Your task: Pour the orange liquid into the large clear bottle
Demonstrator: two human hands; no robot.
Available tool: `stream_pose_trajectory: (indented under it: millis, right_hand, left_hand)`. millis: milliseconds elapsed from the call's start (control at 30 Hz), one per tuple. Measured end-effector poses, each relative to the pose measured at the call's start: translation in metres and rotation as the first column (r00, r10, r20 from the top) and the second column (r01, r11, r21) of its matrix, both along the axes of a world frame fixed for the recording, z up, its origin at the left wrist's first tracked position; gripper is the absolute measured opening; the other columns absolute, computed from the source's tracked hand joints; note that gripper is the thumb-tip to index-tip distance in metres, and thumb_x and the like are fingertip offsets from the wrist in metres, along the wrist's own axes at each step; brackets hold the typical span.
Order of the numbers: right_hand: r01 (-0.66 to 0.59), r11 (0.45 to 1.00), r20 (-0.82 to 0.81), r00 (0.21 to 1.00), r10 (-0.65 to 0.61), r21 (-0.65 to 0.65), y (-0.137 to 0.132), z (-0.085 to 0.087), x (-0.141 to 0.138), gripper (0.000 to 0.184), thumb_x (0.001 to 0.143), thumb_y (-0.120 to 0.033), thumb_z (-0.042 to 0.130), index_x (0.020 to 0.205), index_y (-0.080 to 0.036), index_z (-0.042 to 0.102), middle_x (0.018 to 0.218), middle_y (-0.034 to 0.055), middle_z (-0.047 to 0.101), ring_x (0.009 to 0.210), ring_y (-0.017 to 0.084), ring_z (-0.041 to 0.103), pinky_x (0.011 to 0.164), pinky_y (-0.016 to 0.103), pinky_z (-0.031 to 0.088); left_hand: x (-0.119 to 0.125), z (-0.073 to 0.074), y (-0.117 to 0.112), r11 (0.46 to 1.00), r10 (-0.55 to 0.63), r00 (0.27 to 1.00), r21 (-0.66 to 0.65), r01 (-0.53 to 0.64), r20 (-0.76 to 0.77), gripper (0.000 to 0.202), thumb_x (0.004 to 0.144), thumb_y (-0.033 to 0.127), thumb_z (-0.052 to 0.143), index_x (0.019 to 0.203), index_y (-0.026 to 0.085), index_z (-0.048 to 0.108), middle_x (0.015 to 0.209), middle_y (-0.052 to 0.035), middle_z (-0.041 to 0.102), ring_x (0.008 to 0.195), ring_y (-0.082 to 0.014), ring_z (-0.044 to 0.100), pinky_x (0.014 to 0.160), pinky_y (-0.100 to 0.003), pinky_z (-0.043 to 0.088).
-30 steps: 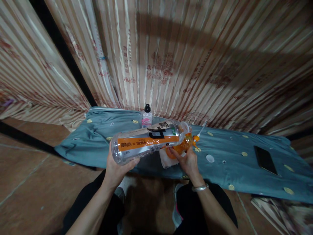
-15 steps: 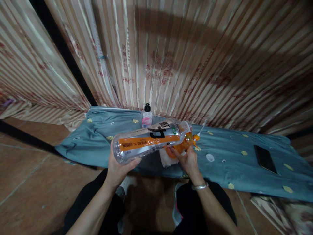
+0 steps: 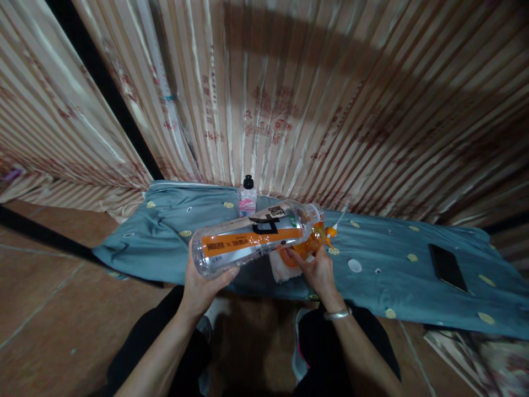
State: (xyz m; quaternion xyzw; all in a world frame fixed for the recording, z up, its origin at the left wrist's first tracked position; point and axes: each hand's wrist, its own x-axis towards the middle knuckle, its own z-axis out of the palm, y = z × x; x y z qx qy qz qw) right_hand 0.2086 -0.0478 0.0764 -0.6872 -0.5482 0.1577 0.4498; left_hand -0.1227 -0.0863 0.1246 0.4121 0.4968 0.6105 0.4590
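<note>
My left hand is closed round the base of a clear plastic drink bottle with an orange and silver label. The bottle lies tilted almost level, its neck pointing right. Under that neck is a transparent container with orange on it, partly hidden by the bottle. My right hand grips this container from the near side, a silver bracelet on the wrist. Beneath them sits a small whitish packet, mostly covered. An orange piece with a clear stem lies just to the right.
On the teal cloth-covered surface stand a small clear bottle with a black cap, a white round cap and a black phone. A striped curtain hangs behind, with a black pole at left.
Both hands and the tilted bottle keep nearly the same pose. Only a very slight shift of the view shows.
</note>
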Motion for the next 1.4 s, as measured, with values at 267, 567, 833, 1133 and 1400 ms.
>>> stream_pose_trajectory:
  millis: [267, 567, 833, 1133, 1400]
  right_hand:
    - [0.033, 0.999, 0.008, 0.999, -0.033, -0.02, 0.0, -0.003, 0.001, 0.111, 0.08, -0.118, 0.078, 0.135, -0.022, 0.076, 0.112, 0.0264, 0.097, 0.103, 0.053, 0.097, 0.084, 0.058, 0.079]
    - [0.03, 0.999, 0.046, 0.998, -0.032, 0.038, 0.001, -0.001, 0.001, 0.107, 0.084, -0.112, 0.076, 0.14, -0.02, 0.076, 0.133, 0.0326, 0.095, 0.126, 0.054, 0.094, 0.106, 0.065, 0.078]
    - [0.016, 1.0, -0.024, 1.0, -0.016, -0.022, 0.002, -0.002, 0.002, 0.107, 0.077, -0.108, 0.084, 0.138, -0.021, 0.075, 0.121, 0.0292, 0.096, 0.116, 0.055, 0.096, 0.099, 0.064, 0.079]
    - [0.001, 1.0, -0.093, 0.996, 0.0, 0.007, -0.002, 0.013, 0.002, 0.114, 0.082, -0.099, 0.088, 0.161, -0.019, 0.071, 0.147, 0.0297, 0.094, 0.131, 0.053, 0.095, 0.108, 0.062, 0.079]
    - [-0.082, 0.996, -0.078, 0.994, 0.079, -0.027, 0.002, 0.02, 0.004, 0.106, 0.085, -0.104, 0.084, 0.15, -0.021, 0.079, 0.138, 0.027, 0.096, 0.127, 0.051, 0.096, 0.111, 0.063, 0.078]
  left_hand:
    - [0.001, 0.004, 0.001, 1.0, -0.018, 1.0, -0.013, 0.018, 0.005, 0.12, 0.054, 0.053, 0.129, 0.156, 0.018, 0.077, 0.14, -0.0177, 0.095, 0.143, -0.0493, 0.091, 0.135, -0.065, 0.071]
    - [0.0, 0.006, 0.001, 1.0, 0.009, 1.0, -0.009, -0.01, -0.023, 0.103, 0.055, 0.053, 0.128, 0.141, 0.019, 0.082, 0.138, -0.0159, 0.096, 0.144, -0.0485, 0.09, 0.137, -0.065, 0.069]
    - [0.012, 0.011, -0.003, 0.999, 0.047, 0.999, 0.003, -0.047, -0.013, 0.115, 0.059, 0.058, 0.127, 0.156, 0.019, 0.078, 0.142, -0.0184, 0.096, 0.14, -0.048, 0.092, 0.134, -0.066, 0.071]
    - [0.006, 0.01, 0.003, 1.0, -0.014, 1.0, 0.002, 0.014, 0.009, 0.113, 0.056, 0.05, 0.13, 0.152, 0.021, 0.079, 0.137, -0.0174, 0.096, 0.138, -0.0495, 0.093, 0.128, -0.067, 0.075]
    - [0.011, 0.006, 0.003, 1.0, -0.001, 1.0, 0.015, 0.001, 0.013, 0.113, 0.058, 0.049, 0.129, 0.155, 0.02, 0.077, 0.141, -0.0166, 0.095, 0.142, -0.0466, 0.091, 0.134, -0.064, 0.071]
